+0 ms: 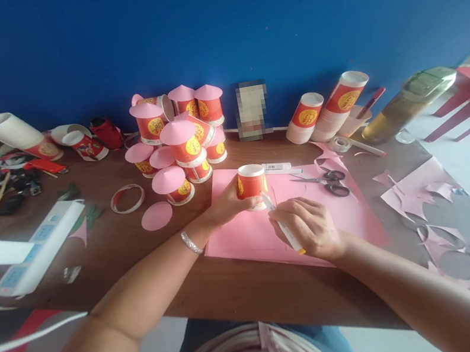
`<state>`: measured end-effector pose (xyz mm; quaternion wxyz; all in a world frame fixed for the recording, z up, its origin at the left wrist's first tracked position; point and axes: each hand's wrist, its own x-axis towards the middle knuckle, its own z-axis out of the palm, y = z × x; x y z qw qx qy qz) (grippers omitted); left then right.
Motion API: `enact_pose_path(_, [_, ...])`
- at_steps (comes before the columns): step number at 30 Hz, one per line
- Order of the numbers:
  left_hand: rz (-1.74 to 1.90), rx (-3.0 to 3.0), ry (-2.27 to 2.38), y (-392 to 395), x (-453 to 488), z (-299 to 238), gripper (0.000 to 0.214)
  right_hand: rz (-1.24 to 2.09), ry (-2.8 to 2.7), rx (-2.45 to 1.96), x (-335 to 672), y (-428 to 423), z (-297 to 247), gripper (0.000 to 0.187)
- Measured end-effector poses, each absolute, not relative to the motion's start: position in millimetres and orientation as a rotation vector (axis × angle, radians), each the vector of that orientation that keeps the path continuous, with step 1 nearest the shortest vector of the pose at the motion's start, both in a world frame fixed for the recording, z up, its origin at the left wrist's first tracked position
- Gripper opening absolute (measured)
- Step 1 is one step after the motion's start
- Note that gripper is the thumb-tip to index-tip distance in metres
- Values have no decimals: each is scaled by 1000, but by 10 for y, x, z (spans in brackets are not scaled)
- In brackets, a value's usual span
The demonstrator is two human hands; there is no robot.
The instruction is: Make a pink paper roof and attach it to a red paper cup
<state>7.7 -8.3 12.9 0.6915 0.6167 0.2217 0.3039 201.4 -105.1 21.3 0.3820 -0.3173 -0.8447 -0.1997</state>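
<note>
My left hand (227, 202) grips a red paper cup (252, 183) with a yellow emblem, standing rim-up on a pink paper sheet (349, 214). My right hand (311, 228) is closed on a white pen (283, 225) with an orange end, its tip touching the paper at the cup's base. Scissors (329, 180) lie on the pink sheet just right of the cup. A white tube-like item (279, 167) lies behind the cup.
A pile of red cups with pink cone lids (179, 140) stands behind left. Stacked cups (332, 108) lie at the back right beside a bottle (407, 102). A power strip (37, 245), a tape ring (127, 198), a pink circle (156, 215) and pink offcuts (427, 192) surround the sheet.
</note>
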Motion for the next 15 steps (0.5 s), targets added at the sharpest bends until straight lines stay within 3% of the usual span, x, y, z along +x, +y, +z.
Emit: enact_pose_path(15, [829,1592,634,-113,166,-40,59,-623,-2232,-818,1929,-1042,300,15])
